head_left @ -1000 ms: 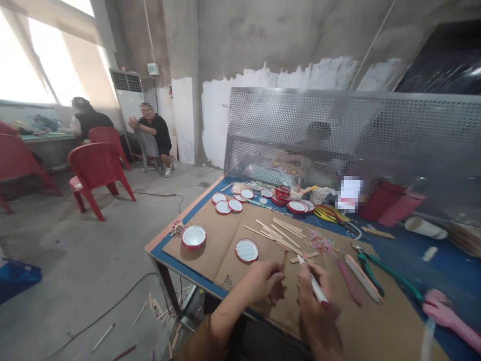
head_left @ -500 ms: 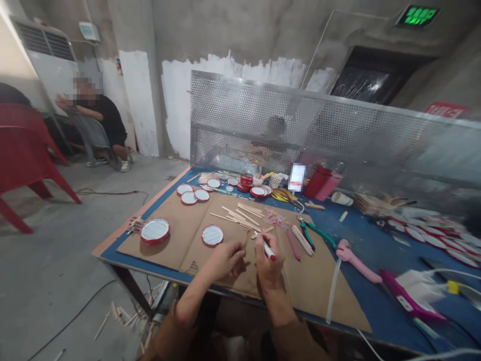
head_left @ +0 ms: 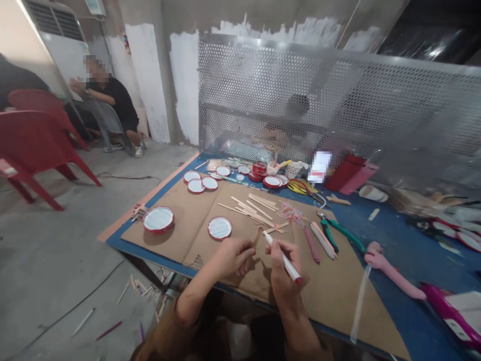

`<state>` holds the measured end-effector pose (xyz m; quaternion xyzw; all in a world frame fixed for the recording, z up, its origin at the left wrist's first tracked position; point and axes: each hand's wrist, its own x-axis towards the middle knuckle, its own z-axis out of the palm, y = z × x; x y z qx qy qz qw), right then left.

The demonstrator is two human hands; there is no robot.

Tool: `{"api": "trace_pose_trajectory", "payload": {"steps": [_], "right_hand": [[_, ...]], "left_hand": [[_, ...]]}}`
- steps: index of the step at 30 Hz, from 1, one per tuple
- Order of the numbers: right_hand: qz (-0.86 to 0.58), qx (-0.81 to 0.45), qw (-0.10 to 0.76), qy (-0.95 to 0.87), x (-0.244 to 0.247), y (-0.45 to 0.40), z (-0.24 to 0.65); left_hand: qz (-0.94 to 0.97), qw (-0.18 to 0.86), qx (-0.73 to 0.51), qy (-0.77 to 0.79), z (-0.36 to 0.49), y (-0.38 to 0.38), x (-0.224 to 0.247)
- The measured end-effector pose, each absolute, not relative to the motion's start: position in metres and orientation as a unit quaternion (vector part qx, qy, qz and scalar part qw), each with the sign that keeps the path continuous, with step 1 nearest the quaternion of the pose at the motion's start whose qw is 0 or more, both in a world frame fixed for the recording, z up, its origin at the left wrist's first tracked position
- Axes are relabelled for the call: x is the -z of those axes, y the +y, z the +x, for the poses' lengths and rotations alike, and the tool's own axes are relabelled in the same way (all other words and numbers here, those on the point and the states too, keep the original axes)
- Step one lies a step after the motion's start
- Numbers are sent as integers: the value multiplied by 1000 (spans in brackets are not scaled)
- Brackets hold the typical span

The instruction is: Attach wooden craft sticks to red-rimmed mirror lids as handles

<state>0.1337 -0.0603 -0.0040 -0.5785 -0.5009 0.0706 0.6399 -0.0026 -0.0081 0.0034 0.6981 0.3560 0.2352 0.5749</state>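
Note:
My left hand (head_left: 233, 256) pinches a thin wooden stick (head_left: 258, 237) that stands tilted above the cardboard sheet (head_left: 195, 220). In my right hand (head_left: 282, 286) is a white marker (head_left: 290, 268) with a red end, its tip close to the stick's upper end; whether they touch I cannot tell. Behind the hands lie several loose wooden sticks (head_left: 244, 206). A round white disc with a red rim (head_left: 220, 228) rests left of my hands, and a thicker red-rimmed drum-like piece (head_left: 158, 219) lies farther left.
Right of the hands lie green-handled pliers (head_left: 330, 235), a pink-handled tool (head_left: 394, 273) and a purple power strip (head_left: 449, 313). More red-rimmed discs (head_left: 203, 183) and a lit phone (head_left: 319, 167) are at the back, before a perforated metal screen (head_left: 255, 75). A person (head_left: 116, 100) sits far left.
The view has shifted, so the table things appear farther right and the exit sign is out of sight. More of the marker's body shows in my right hand. Both hands keep their holds.

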Motion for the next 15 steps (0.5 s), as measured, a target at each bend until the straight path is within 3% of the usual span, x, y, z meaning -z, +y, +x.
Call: {"api": "trace_pose_trajectory", "payload": {"steps": [15], "right_hand": [[-536, -41, 636, -554, 11, -60, 131]], "left_hand": [[699, 572, -234, 360, -3, -10, -8]]}}
